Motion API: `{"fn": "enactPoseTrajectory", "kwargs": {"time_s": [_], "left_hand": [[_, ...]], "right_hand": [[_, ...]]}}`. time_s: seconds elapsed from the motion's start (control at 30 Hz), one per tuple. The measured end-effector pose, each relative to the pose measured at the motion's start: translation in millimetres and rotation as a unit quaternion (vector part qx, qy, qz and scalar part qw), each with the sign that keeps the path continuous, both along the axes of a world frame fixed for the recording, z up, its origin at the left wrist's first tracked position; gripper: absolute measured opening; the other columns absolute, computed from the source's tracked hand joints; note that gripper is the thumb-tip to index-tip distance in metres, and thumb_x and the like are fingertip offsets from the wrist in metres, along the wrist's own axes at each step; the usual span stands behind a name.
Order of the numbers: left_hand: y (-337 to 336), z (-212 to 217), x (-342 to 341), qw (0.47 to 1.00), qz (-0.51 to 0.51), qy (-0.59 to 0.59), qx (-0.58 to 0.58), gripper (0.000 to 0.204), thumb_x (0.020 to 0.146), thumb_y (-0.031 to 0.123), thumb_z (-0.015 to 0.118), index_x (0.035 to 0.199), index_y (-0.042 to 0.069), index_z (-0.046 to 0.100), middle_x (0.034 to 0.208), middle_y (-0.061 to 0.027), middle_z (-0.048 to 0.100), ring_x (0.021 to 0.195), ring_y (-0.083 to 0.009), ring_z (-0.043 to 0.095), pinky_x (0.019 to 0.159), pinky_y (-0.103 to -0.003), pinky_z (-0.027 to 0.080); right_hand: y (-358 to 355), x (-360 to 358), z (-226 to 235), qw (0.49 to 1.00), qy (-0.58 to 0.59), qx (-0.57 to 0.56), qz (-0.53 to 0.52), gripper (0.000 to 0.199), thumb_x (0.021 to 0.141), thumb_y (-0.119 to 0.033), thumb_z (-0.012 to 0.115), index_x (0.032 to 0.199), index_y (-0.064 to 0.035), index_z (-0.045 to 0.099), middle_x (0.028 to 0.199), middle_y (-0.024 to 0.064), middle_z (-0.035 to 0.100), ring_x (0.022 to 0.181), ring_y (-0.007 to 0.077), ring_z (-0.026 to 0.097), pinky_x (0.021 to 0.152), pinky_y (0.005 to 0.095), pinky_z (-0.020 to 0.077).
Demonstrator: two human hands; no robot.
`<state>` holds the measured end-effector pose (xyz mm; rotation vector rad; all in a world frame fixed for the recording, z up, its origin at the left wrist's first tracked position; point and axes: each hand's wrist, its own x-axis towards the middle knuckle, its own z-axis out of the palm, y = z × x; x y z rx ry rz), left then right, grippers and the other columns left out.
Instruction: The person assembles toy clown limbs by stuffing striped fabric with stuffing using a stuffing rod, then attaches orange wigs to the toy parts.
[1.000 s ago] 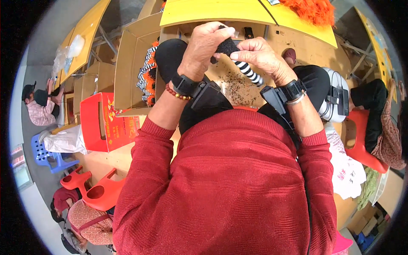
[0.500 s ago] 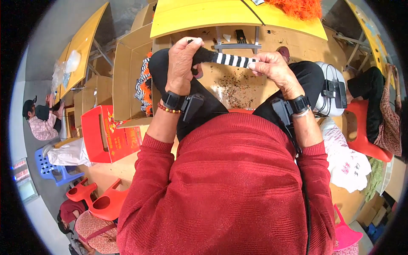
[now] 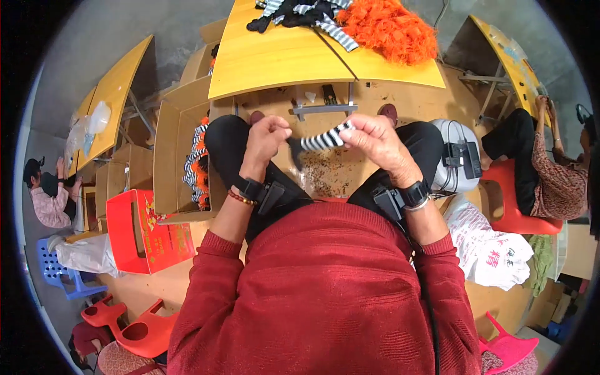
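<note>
Now both the left hand (image 3: 265, 139) and right hand (image 3: 373, 139) grip the striped tube (image 3: 320, 140), held lower than before.

A yellow worktop (image 3: 281, 56) carries a heap of orange fluff (image 3: 390, 25) and some black-and-white striped pieces (image 3: 306, 11). At the left an open cardboard box (image 3: 172, 156) holds more striped and orange items, with a red box (image 3: 144, 231) just beside it. A white plastic bag (image 3: 494, 250) lies at the right, near a red chair (image 3: 515, 215).
</note>
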<state>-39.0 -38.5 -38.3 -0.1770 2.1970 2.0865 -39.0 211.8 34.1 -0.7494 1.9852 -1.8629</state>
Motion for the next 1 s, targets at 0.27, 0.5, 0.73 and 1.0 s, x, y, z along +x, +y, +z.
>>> {"fn": "enactPoseTrajectory", "kwargs": {"time_s": [0.27,0.5,0.73,1.0], "left_hand": [[64,42,4,0.955,-0.184,0.041,0.229,0.031,0.075,0.005,0.060,0.105,0.000,0.052,0.095,-0.0048,0.055,0.091,-0.0112,0.051,0.081,-0.024,0.041],[73,17,-6,0.948,-0.143,-0.035,0.281,0.022,0.078,0.006,0.059,0.099,0.000,0.054,0.088,-0.0049,0.058,0.073,-0.0107,0.055,0.062,-0.025,0.049],[68,5,-8,0.958,-0.103,-0.071,0.257,0.014,0.080,0.013,0.058,0.087,0.000,0.057,0.080,-0.0015,0.057,0.065,-0.0072,0.053,0.050,-0.020,0.046],[49,2,-31,0.938,-0.074,-0.070,0.331,0.010,0.077,0.005,0.057,0.087,0.002,0.058,0.078,-0.0021,0.059,0.064,-0.0077,0.055,0.052,-0.025,0.052]], "right_hand": [[-3,-16,-6,0.965,0.167,0.199,-0.027,0.018,0.082,-0.016,0.054,0.079,0.0016,0.055,0.058,0.0059,0.051,0.055,0.0116,0.047,0.051,0.0264,0.0393],[-6,-23,-16,0.945,0.221,0.231,-0.076,0.017,0.078,-0.016,0.055,0.074,0.0002,0.053,0.060,0.0140,0.051,0.057,0.0300,0.051,0.051,0.0358,0.0387],[-16,-38,-28,0.922,0.239,0.290,-0.092,0.019,0.072,-0.022,0.058,0.074,-0.0032,0.058,0.063,0.0178,0.056,0.066,0.0362,0.055,0.057,0.0432,0.0431],[-2,-117,-6,0.904,0.252,0.274,-0.211,0.014,0.075,-0.016,0.059,0.076,-0.0015,0.058,0.064,0.0152,0.055,0.059,0.0266,0.057,0.054,0.0320,0.0440]]}}
